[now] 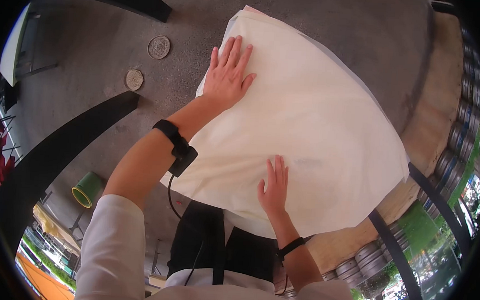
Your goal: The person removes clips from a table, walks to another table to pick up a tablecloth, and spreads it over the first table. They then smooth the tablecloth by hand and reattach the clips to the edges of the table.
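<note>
A large cream-white cloth [318, 116] lies spread over a surface in front of me, its edges hanging at the sides and a few soft creases across it. My left hand [230, 76] rests flat near the cloth's far left edge, fingers spread, holding nothing. Closer to my body, my right hand [274, 187] lies on the near part of the cloth with its fingers stretched out. A faint grey mark shows just right of that hand. What supports the cloth is hidden beneath it.
Two round covers [159, 47] are set in the grey floor [203, 17] at the left. A green bucket [87, 189] stands at lower left, near dark curved beams [72, 141]. Metal kegs [370, 260] line the right side beyond a tan ledge [436, 79].
</note>
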The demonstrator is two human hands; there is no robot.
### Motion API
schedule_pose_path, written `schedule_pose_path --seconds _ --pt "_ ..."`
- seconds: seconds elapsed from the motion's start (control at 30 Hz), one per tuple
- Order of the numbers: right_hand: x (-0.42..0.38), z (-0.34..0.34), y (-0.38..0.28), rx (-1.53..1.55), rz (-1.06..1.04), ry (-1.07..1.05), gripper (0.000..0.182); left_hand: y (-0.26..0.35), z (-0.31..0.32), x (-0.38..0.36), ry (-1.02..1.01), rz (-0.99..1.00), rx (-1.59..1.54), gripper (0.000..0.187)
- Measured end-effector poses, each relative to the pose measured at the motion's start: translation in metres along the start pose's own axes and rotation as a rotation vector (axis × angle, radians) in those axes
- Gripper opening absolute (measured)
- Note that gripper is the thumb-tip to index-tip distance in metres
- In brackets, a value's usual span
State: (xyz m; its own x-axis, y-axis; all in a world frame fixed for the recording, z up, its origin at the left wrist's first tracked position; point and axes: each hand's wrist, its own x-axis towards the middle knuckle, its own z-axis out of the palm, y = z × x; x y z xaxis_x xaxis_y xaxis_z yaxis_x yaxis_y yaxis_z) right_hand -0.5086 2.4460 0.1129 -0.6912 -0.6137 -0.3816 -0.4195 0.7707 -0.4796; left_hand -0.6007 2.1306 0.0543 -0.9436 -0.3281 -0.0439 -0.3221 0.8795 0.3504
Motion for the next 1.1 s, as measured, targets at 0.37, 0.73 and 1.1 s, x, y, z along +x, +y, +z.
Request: schedule_pose_path --seconds 0.37,0.73,1.1 --pt "-0.027 -0.029 0.026 0.048 0.166 0.131 0.059 -0.044 0.011 0.088 0.073 0.250 0.221 0.063" --pt "-0.085 -0.003 0.055 0.039 0.349 0.183 0.063 0.014 0.024 0.028 -0.004 0.234 0.274 0.063" --pt "-0.168 0.022 0.139 0.076 0.640 0.253 0.061 0.014 0.013 -0.053 0.155 0.099 0.104 0.055"
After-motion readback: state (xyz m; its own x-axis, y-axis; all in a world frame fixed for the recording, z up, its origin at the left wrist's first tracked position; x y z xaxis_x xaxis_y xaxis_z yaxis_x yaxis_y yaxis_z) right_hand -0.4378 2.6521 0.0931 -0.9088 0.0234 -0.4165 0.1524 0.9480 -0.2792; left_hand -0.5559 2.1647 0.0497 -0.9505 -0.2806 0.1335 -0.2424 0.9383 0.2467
